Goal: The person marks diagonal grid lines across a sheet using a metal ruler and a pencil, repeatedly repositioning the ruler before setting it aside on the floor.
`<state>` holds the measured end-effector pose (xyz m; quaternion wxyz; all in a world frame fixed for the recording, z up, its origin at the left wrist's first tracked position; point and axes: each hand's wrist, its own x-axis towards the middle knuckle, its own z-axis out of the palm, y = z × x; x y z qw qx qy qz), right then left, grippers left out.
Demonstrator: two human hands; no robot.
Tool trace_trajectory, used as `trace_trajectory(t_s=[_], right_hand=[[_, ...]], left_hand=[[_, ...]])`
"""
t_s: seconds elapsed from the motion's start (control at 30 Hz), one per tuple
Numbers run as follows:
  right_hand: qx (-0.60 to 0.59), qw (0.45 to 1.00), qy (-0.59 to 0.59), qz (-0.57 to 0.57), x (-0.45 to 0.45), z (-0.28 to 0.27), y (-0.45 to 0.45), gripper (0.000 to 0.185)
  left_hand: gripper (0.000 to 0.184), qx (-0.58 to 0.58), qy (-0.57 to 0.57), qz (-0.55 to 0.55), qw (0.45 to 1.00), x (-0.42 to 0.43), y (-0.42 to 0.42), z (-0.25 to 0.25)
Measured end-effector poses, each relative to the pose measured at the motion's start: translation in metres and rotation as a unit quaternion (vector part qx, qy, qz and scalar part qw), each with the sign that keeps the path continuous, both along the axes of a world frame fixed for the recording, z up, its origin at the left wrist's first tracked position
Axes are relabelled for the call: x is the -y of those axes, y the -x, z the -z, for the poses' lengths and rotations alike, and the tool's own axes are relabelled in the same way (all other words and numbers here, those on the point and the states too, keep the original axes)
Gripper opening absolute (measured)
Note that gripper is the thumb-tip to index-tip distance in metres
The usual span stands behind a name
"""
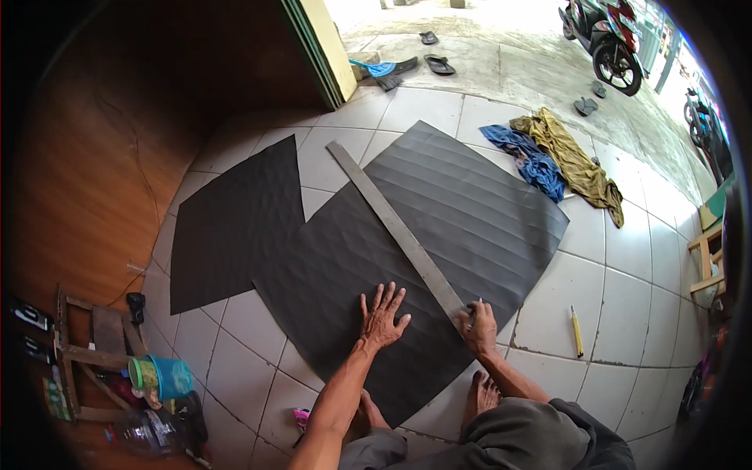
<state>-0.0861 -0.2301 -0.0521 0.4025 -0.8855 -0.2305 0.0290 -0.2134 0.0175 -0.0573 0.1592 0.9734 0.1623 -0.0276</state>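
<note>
My left hand [382, 316] lies flat with spread fingers on a large black sheet [462, 196] with faint parallel creases. A long metal ruler [399, 235] crosses this sheet diagonally from far left to near right. At the ruler's near end, my right hand [479, 329] is closed with curled fingers on it; whether anything small is also between the fingers is hidden. A second black sheet [235, 227] lies to the left, meeting the large one along its edge. To the right of my right hand, a yellow cutter knife [576, 332] rests on the tiles.
Blue cloth [529, 160] and mustard cloth [576, 164] lie crumpled at the large sheet's far right. A wooden stool [98, 345] and a blue cup [171, 378] stand at left. Sandals [439, 65] and a motorbike [615, 47] are outside the doorway. My feet [481, 398] flank the sheet's near corner.
</note>
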Motion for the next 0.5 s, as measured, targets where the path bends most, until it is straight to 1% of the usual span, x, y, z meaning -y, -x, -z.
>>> trace_trajectory(t_s=[0.03,0.1,0.13,0.2,0.23,0.27,0.37,0.5], right_hand=[[-0.002,1.000,0.003,0.007,-0.005,-0.011,0.001,0.036],[-0.015,0.995,0.071,-0.073,-0.012,-0.030,0.007,0.052],[-0.041,0.990,0.094,-0.093,-0.013,-0.022,0.008,0.058],[-0.030,0.991,0.094,-0.091,-0.018,-0.022,0.015,0.058],[-0.018,0.992,0.091,-0.089,-0.019,-0.022,0.018,0.058],[0.046,0.988,0.104,-0.100,-0.020,-0.021,0.019,0.057],[0.060,0.983,0.131,-0.112,-0.021,-0.015,0.022,0.061],[0.041,0.986,0.117,-0.110,-0.019,-0.012,0.020,0.059]], left_hand=[[0.076,0.001,0.003,-0.008,1.000,0.003,0.001,-0.002],[0.075,0.010,0.014,-0.008,1.000,0.006,-0.002,-0.001],[0.075,0.028,0.014,-0.028,0.999,0.007,-0.008,0.000],[0.074,0.067,0.025,-0.054,0.996,0.010,-0.017,0.006],[0.074,0.064,0.032,-0.054,0.996,0.012,-0.025,0.004],[0.074,0.060,0.023,-0.063,0.996,0.015,-0.029,0.002],[0.071,0.076,0.000,-0.073,0.994,0.021,-0.025,0.009],[0.070,0.066,-0.024,-0.068,0.995,0.021,-0.028,0.010]])
